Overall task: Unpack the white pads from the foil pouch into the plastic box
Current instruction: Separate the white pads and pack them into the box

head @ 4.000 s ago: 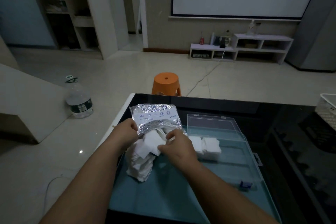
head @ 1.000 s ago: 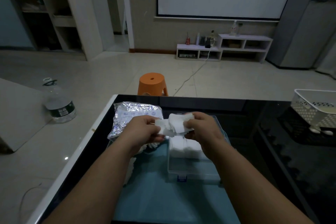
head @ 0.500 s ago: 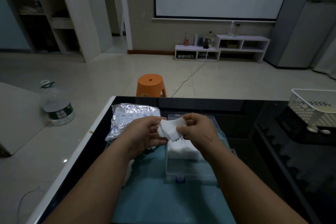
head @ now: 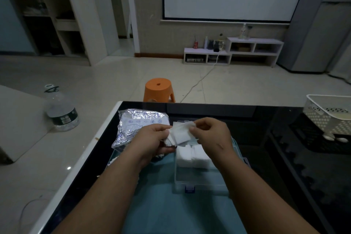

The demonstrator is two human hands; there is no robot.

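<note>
Two hands meet above the far end of the box [head: 201, 186]. The left hand [head: 152, 138] grips a small bunch of pads [head: 181, 134] from below, while the right hand [head: 210, 135] pinches the bunch at its top right corner with thumb and forefinger. White stacks [head: 191, 155] lie side by side inside the box, at six o'clock from the bunch. The pouch [head: 136, 123] lies crumpled on the table [head: 266, 148], at ten o'clock from the left hand. A basket [head: 326, 114] sits at three o'clock, and a stool [head: 158, 89] stands on the floor at twelve.
</note>
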